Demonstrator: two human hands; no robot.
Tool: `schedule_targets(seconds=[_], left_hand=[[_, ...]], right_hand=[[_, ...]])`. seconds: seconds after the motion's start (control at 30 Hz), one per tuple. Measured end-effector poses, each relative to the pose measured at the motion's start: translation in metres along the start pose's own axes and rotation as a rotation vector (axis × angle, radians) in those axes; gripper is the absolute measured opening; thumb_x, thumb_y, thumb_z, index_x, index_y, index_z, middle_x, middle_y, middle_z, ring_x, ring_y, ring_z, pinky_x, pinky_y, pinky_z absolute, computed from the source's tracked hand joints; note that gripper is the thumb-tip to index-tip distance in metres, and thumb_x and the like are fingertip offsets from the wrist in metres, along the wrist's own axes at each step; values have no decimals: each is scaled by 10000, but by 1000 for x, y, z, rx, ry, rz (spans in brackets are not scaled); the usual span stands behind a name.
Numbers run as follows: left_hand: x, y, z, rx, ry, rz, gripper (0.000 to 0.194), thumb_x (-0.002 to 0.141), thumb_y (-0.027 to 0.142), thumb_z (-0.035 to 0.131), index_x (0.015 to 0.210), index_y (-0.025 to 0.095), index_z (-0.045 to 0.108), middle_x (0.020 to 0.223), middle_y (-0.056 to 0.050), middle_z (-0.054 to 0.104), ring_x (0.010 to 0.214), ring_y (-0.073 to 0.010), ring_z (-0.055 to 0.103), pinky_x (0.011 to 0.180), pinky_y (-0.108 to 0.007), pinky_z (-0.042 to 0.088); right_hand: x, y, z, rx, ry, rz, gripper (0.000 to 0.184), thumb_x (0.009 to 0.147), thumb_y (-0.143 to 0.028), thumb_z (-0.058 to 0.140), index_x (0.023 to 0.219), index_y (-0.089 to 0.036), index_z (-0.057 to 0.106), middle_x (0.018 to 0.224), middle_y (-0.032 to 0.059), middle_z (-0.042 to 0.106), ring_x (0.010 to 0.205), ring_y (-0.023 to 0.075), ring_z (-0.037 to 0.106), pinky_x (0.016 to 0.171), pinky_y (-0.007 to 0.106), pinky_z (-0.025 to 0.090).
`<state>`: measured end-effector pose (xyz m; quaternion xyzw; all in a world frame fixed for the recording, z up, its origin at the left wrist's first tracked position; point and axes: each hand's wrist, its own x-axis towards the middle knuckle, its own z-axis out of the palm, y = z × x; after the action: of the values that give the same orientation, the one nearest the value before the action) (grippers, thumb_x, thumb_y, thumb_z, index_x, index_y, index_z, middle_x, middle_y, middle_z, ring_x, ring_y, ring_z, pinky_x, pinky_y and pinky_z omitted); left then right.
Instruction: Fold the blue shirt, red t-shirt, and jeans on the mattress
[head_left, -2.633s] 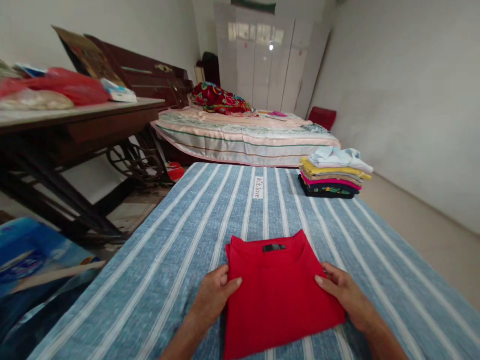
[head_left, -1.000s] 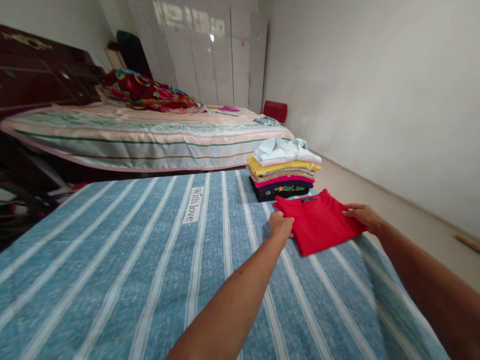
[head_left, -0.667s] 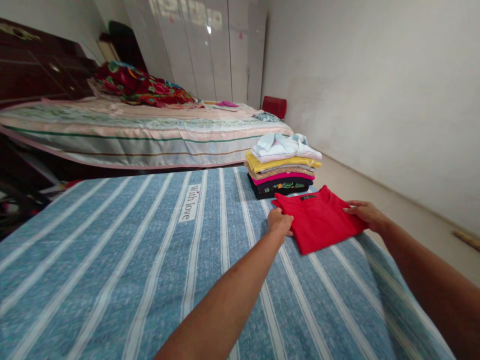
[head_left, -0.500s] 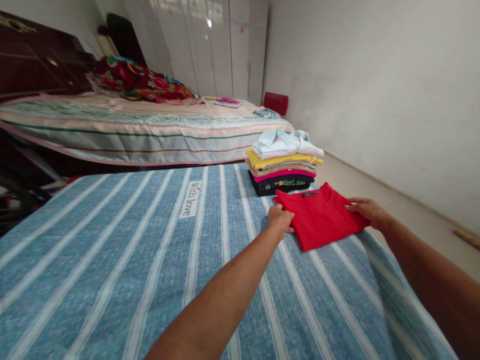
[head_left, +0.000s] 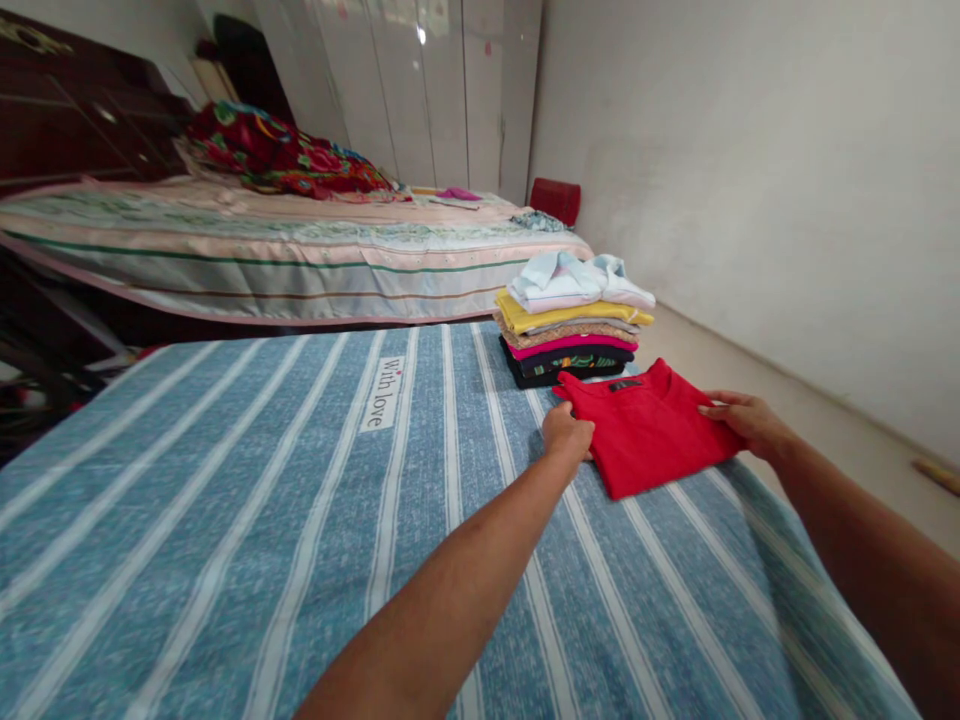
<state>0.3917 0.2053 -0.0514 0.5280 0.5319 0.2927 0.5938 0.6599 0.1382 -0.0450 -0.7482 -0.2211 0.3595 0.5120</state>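
A folded red T-shirt [head_left: 651, 432] lies at the right side of the table, its neckline and dark label facing away from me. My left hand [head_left: 568, 434] grips its left edge, thumb on top and the other fingers mostly hidden. On the opposite edge, my right hand [head_left: 744, 418] pinches the fabric between thumb and fingers. Just behind the shirt stands a stack of folded clothes [head_left: 571, 325], with a pale blue and white collared garment on top and yellow, tan, pink and black layers below.
A blue striped cloth [head_left: 300, 520] with a "With love" print covers the table. Past its far edge is a bed [head_left: 315, 250] bearing a red floral blanket [head_left: 285, 155]. A wardrobe [head_left: 427, 90] and a red object [head_left: 555, 200] stand farther back. Floor shows beyond the right edge.
Since the oldest frame, both hands have carried the red T-shirt from the front middle to the right, in front of the stack. My view has turned right. Over the last second, little has moved.
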Motion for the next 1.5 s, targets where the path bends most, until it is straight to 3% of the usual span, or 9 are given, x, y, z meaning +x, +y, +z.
schedule_targets(seconds=[0.27,0.43,0.53,0.67,0.8,0.93,1.1,1.27,1.5], left_hand=[[6,1,-6,212,-24,-79,189,649,163,625,822,94,660,634,-91,687,482,-186,634,429,-234,492],[-5,3,-13,364,-32,-83,120,686,180,585,676,87,659,436,-89,610,416,-210,606,447,-280,492],[-13,-1,-16,408,-22,-71,108,705,183,570,701,109,648,395,-56,579,415,-190,601,461,-255,479],[-26,-11,-23,411,-71,-55,56,690,178,582,707,137,615,369,-12,538,399,-170,585,452,-233,452],[-62,-23,-40,382,-157,-8,58,697,166,549,741,142,579,431,-3,560,390,-154,575,446,-232,428],[-120,-38,-74,345,-250,32,93,690,156,525,781,166,542,487,15,571,391,-141,563,405,-209,389],[-199,-69,-143,312,-344,99,118,699,242,491,797,180,516,519,41,543,430,-134,566,388,-193,337],[-275,-99,-218,245,-133,-23,162,679,293,488,796,182,509,535,57,533,434,-111,542,425,-196,335],[-376,-123,-289,169,209,-129,204,694,338,499,832,190,524,542,61,549,478,-118,567,481,-213,381]], right_hand=[[-5,-3,4,-482,84,-139,326,678,-254,668,990,-161,660,723,95,686,656,242,659,552,336,541],[-18,-14,14,-847,259,-257,391,692,-301,667,1031,-106,644,985,202,639,988,367,578,821,501,445],[-39,-11,40,-1042,270,-455,416,772,-365,609,1119,-135,597,1126,195,582,1086,355,514,911,501,370],[-76,12,92,-1173,70,-885,442,874,-469,465,1178,-159,548,1195,146,555,1115,279,486,937,400,355],[-99,35,126,-1245,89,-970,410,909,-479,404,1156,-188,556,1198,126,559,1144,275,452,985,446,266],[-106,38,129,-1299,126,-973,396,923,-470,381,1122,-183,567,1182,124,569,1142,271,446,976,449,256],[-130,37,127,-1325,170,-997,385,923,-428,380,1102,-142,566,1157,151,572,1106,278,471,952,448,294],[-183,54,146,-1236,79,-1151,371,912,-366,385,1149,-129,543,1160,150,573,1080,274,505,940,412,350],[-273,82,202,-983,-314,-1367,308,878,-301,397,1060,-140,587,1067,128,617,981,250,575,897,378,444]])
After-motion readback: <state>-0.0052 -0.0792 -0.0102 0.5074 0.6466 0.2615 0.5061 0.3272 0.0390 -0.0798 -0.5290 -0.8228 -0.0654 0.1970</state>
